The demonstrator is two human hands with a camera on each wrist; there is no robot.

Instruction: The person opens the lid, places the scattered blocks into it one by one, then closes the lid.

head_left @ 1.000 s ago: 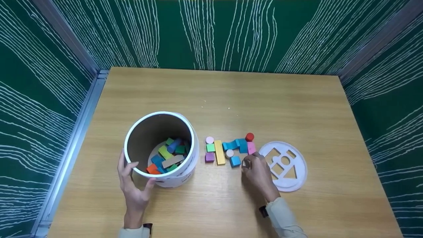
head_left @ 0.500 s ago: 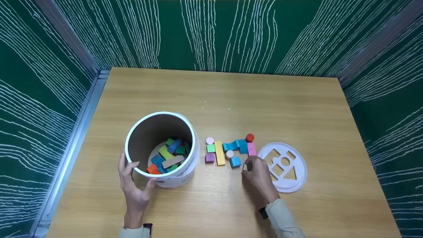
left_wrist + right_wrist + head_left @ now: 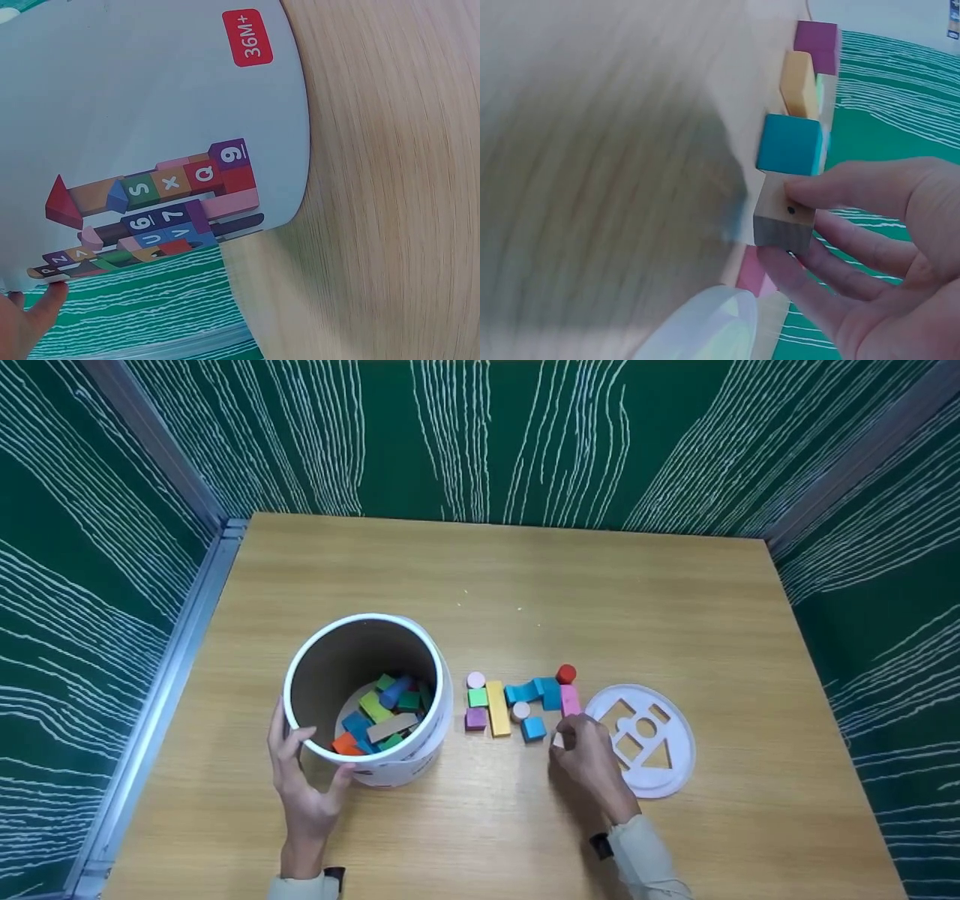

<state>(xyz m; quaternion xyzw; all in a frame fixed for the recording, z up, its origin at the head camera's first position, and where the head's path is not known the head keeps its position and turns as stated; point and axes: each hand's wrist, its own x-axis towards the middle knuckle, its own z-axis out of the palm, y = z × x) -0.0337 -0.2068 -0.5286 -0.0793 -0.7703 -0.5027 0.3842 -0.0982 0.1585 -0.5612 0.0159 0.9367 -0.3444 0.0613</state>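
My left hand [image 3: 307, 795] holds the white bucket [image 3: 364, 619] at its near left side, fingers spread along the wall and over the rim. Inside lie several coloured blocks [image 3: 373, 705]. In the left wrist view the bucket's printed wall [image 3: 150, 97] fills much of the picture, with fingertips at its edge. My right hand [image 3: 592, 757] pinches a small plain wooden block [image 3: 784, 214] between thumb and fingers. That block is right beside a blue cube [image 3: 533, 728] and a pink block [image 3: 570, 700] in the group on the table.
Left of my right hand lie a long yellow block [image 3: 498, 709], a purple cube [image 3: 475, 718], a green block [image 3: 478, 697] and blue pieces [image 3: 551, 694]. A red cylinder [image 3: 566, 673] is behind. The white lid [image 3: 679, 750] with shaped holes lies on the right.
The right hand has shifted slightly, and the plain block's pale face shows more between its fingers. The left hand and bucket keep their place.
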